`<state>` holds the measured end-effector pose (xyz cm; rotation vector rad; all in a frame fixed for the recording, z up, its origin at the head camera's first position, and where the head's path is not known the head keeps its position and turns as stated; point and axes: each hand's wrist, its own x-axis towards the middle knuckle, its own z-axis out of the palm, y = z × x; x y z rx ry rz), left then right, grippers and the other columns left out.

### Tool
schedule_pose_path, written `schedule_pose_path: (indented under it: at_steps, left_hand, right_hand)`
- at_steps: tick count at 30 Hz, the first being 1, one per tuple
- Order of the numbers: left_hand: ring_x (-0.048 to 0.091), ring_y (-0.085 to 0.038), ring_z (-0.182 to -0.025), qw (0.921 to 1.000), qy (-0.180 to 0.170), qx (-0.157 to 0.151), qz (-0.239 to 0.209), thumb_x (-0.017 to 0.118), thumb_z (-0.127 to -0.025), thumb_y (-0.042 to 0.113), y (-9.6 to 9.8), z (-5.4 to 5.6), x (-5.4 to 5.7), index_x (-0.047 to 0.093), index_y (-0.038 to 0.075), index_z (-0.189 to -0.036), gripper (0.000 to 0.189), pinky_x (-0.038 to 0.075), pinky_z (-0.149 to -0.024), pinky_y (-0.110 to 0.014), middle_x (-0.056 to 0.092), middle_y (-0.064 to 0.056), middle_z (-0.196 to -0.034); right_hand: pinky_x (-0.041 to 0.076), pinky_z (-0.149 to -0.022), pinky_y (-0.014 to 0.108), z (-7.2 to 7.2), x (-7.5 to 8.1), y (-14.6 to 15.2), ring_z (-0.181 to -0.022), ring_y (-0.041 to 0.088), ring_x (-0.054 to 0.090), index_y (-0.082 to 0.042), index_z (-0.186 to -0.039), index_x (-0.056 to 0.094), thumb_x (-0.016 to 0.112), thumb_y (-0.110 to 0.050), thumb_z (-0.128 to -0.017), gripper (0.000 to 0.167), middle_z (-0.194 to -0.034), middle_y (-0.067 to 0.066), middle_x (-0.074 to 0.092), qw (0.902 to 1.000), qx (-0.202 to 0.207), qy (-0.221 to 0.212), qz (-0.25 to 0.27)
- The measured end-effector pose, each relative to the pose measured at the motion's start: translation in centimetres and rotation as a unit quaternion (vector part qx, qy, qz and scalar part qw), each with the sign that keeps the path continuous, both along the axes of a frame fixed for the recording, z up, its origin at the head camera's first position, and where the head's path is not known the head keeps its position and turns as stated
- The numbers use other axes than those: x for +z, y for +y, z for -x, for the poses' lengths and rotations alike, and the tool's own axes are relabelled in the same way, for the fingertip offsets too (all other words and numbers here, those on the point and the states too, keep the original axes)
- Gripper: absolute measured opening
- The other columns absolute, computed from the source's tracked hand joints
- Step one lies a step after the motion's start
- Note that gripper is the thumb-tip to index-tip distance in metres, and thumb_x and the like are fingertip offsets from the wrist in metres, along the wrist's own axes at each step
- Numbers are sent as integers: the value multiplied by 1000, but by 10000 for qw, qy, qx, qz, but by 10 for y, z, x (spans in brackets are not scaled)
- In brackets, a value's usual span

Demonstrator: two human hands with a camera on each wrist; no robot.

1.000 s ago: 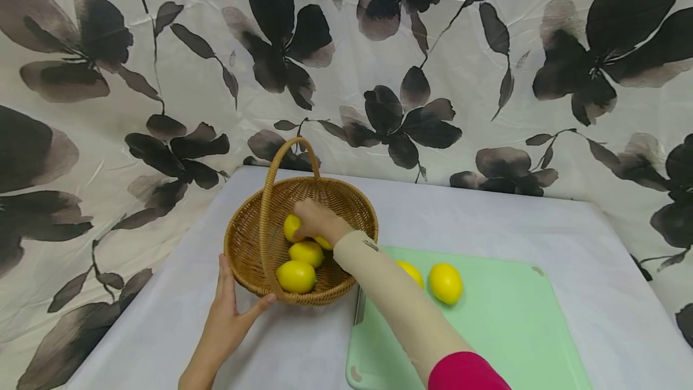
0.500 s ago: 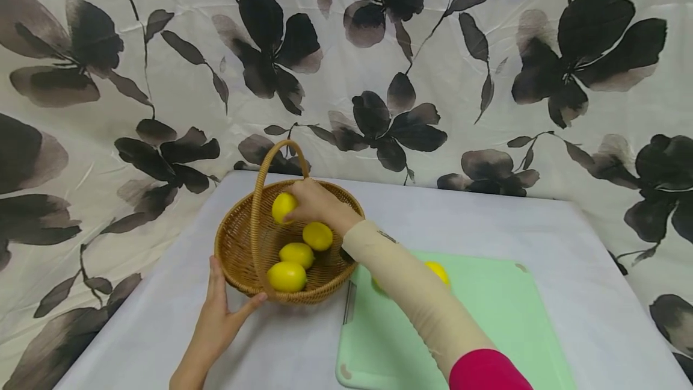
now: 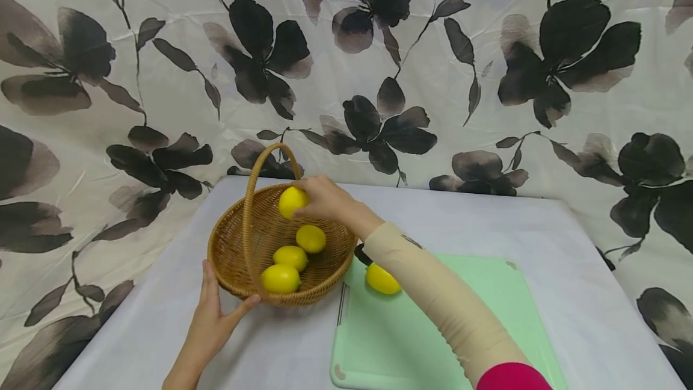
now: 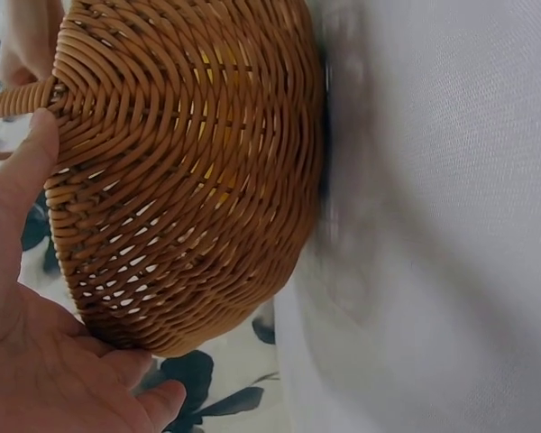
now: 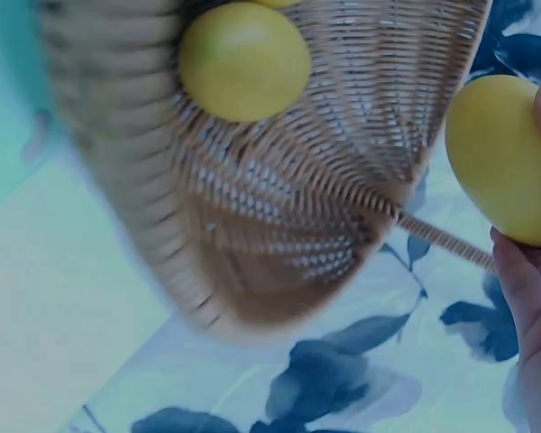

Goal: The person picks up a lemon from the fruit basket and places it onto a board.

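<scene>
A wicker basket [image 3: 223, 257] with a tall handle stands on the white cloth. Inside rest three lemons [image 3: 280, 279], bunched toward its near right side. My right hand [image 3: 331, 200] pinches another lemon [image 3: 293, 202] between thumb and fingers, above the back of the basket. The right wrist view shows this held lemon [image 5: 505, 162] beside the handle, higher than the rim. My left hand [image 3: 211, 330] steadies the basket's near left side with spread, straight fingers. Its thumb [image 4: 38, 149] lies at the base of the handle, in the left wrist view.
A light green cutting board [image 3: 422, 336] lies right of the basket, with a lemon [image 3: 382, 280] near its back left corner. My right forearm crosses over the board and hides part of it. Floral fabric [image 3: 368, 65] hangs behind the table.
My right hand has lifted its lemon from among the others, up toward the basket's back rim. My left hand keeps its place on the basket. The head view has shifted slightly.
</scene>
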<state>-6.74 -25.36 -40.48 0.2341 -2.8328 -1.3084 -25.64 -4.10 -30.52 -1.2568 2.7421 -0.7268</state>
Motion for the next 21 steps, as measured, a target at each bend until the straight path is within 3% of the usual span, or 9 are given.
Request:
schedule_pose_path:
  at_steps: [7, 21]
  left_hand:
    - [-16, -45, -144, 10000, -8, -7, 88, 66, -89, 43, 0, -1, 0, -32, 9, -144, 118, 6, -113, -66, -33, -12, -153]
    - [-17, -48, -142, 9998, -72, -33, 171, 65, -90, 44, 1, 2, -3, -33, 9, -143, 117, 4, -112, -68, -36, -11, -151]
  right_hand:
    - [52, -79, 26, -7, -2, 32, -90, 18, 62, -2, -129, 58, 76, -23, -84, 53, -114, 9, 69, 9997, 17, 136, 195]
    - [56, -86, 30, -21, -7, 83, -99, 22, 66, 2, -127, 59, 79, -20, -80, 56, -116, 13, 68, 9964, 124, 379, 743]
